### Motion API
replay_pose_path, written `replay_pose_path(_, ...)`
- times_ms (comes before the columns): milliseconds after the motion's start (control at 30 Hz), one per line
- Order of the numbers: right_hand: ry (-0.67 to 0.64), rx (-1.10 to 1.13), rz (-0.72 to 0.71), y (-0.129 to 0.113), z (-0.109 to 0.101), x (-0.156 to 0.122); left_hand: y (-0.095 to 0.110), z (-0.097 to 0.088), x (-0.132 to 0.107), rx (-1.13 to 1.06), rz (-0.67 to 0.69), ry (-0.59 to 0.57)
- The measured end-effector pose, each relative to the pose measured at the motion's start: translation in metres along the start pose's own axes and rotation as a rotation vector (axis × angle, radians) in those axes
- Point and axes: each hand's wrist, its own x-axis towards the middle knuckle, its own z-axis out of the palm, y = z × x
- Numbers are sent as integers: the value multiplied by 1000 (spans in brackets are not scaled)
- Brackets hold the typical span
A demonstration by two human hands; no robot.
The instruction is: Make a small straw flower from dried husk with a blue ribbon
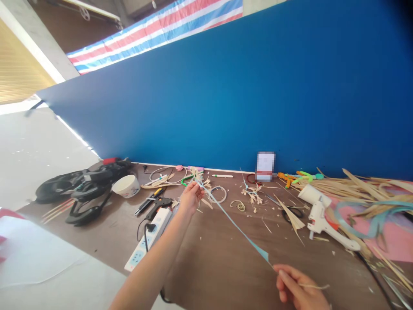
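Hands pinch a blue strip [235,226] taut over the table [209,262]: left hand [191,197] far end, right hand [298,288] near.

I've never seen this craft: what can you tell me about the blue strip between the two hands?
The strip is long, thin, flat and pale blue, perhaps a dyed leaf or ribbon. It stretches straight above the table, from the left hand pinching its far end to the right hand pinching its near end. It widens just before the right hand. A straw-coloured tail pokes out past that hand; whether it belongs to the strip is unclear.
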Motion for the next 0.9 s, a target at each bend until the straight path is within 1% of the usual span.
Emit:
replay_pose_path(133,-19,-117,-6,5,-9,1,7,-13,13,84,-22,78)
replay_pose_path(267,63,-147,-66,-3,-24,7,6,-14,17,219,-79,68)
replay_pose_path(333,117,-141,-104,-14,-36,11,2,-11,18,274,-100,68)
replay_pose_path(433,202,-104,-164,-38,-60,16,2,-8,23,294,-68,133)
replay_pose_path(500,291,-50,-219,-55,-81,15,9,-10,29,264,-21,209)
replay_pose_path(567,412,15,-281,-73,-100,10,18,-15,34,213,20,296)
replay_pose_path(633,493,52,-316,-86,-115,4,26,-18,38,169,40,346)
replay_pose_path(667,524,43,-325,-91,-121,0,27,-18,39,158,31,350)
replay_pose_path(767,585,-109,-321,-97,-129,-3,18,-13,37,167,-45,320)
replay_pose_path(900,585,-363,-277,-94,-138,10,-9,5,33,267,-140,260)
